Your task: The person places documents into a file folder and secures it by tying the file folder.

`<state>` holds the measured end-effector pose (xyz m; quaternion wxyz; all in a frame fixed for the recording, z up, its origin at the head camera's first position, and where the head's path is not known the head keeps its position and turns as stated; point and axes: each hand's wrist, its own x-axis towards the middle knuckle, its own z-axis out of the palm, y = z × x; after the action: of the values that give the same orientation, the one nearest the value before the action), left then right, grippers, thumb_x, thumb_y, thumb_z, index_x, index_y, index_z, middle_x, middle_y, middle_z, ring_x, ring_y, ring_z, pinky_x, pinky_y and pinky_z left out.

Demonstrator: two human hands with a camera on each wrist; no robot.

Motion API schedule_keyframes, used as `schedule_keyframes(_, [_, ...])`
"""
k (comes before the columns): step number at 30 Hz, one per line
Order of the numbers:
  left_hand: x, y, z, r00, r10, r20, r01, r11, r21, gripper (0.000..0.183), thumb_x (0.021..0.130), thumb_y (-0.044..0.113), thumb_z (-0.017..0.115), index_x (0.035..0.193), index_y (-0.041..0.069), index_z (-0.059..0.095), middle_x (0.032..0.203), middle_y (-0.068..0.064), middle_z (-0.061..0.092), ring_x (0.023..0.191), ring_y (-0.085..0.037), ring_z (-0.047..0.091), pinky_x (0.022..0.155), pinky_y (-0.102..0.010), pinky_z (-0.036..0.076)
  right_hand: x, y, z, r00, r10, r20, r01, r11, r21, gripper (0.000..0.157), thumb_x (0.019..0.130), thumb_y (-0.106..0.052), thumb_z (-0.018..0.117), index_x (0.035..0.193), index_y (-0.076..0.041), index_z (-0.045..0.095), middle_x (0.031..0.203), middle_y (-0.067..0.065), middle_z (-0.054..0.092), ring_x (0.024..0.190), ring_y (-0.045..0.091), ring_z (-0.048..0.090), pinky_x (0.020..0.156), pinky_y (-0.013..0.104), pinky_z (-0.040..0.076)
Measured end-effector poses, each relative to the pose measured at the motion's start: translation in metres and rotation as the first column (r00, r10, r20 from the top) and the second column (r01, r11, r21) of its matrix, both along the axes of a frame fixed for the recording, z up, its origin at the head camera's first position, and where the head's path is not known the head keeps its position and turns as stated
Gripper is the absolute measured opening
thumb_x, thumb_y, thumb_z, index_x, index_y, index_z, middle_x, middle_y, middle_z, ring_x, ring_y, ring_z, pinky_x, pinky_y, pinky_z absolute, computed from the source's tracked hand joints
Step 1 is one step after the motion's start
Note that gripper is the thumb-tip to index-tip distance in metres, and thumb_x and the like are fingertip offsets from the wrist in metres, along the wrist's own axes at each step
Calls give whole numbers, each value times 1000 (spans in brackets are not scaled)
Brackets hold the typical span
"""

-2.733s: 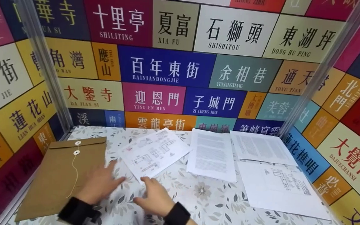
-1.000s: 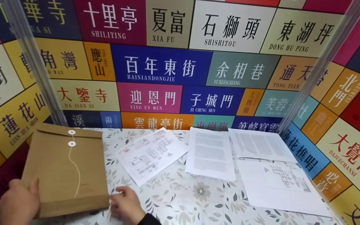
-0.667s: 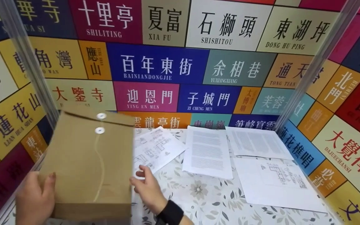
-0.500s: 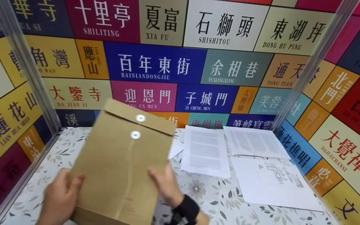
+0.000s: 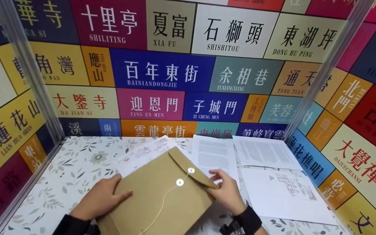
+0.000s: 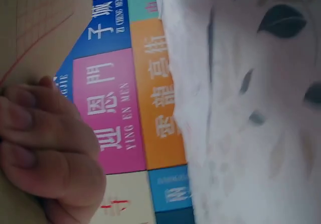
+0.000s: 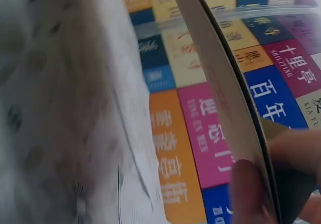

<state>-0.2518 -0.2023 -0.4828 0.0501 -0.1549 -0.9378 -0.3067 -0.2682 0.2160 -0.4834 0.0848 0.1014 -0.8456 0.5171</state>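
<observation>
Brown paper envelope [image 5: 152, 195], round white discs [image 5: 180, 182]

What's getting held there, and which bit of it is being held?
A brown envelope. The left grip has it by its left edge, and the right grip by the corner at the right end of the flap.

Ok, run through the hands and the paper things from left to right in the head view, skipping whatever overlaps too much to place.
Left hand → brown envelope → right hand → far-right sheet with a line drawing.
</observation>
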Motion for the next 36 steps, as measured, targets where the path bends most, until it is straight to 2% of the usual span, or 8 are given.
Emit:
schedule_keyframes(2, [2,-1,-4,999,-39,28,39,999,-24,48,92,61,71,97,16,55,74,5,51,66,-13,49,65,-36,43,6,5,-3,996,88,17,-90,981,174,57,77,-8,86,129,-1,65,97,7,68,65,15,64,61,28,55])
schedule_keyframes(7, [6,-8,-2,995,-94,35,95,995,-29,47,93,62,68,97,18,53,74,7,50,66,-9,48,64,-32,41,17,-1,3,960,259,105,-279,864,419,83,75,-29,88,147,-6,53,112,6,69,92,20,67,79,36,56])
schedule_keyframes(11, [11,-9,-7,989,-146,-17,146,989,8,40,94,58,71,95,21,53,73,12,50,64,-5,48,63,-28,41,22,-16,0,960,280,18,-247,816,523,93,75,-27,88,156,-13,45,119,8,64,98,20,62,85,40,54])
schedule_keyframes(16, [11,-3,-14,972,-206,-116,208,978,8,36,94,54,74,95,24,53,74,16,51,65,-2,49,64,-28,43,23,-20,-7,953,298,-50,-218,795,566,77,72,-6,73,146,-24,58,115,4,54,86,16,53,76,33,48])
schedule_keyframes(24, [6,1,-16,975,-202,-91,198,979,-49,39,93,57,72,96,23,53,76,15,51,66,-4,49,64,-31,44,23,-14,-10,928,347,-133,-219,800,559,54,73,7,57,117,-22,67,122,6,57,104,23,62,89,41,53])
schedule_keyframes(28, [3,-5,-16,979,-182,-91,175,982,-77,41,93,59,71,95,23,53,75,14,50,66,-4,48,63,-31,43,19,-9,-6,927,337,-166,-219,843,491,57,74,16,51,118,-15,70,117,3,66,108,21,65,94,43,54])
schedule_keyframes(33, [-1,-14,-16,993,-114,-11,113,990,-88,45,91,63,71,92,22,51,69,11,43,63,-7,44,62,-30,37,11,8,2,955,290,-61,-275,944,180,55,76,17,48,118,-11,70,117,2,70,111,20,63,97,36,49])
schedule_keyframes(36, [-4,-17,-17,996,-57,70,63,994,-89,45,92,61,71,90,20,52,67,7,40,63,-11,44,62,-32,36,11,16,0,947,319,37,-316,946,-69,52,76,17,46,121,-1,65,121,11,66,109,22,61,92,30,49])
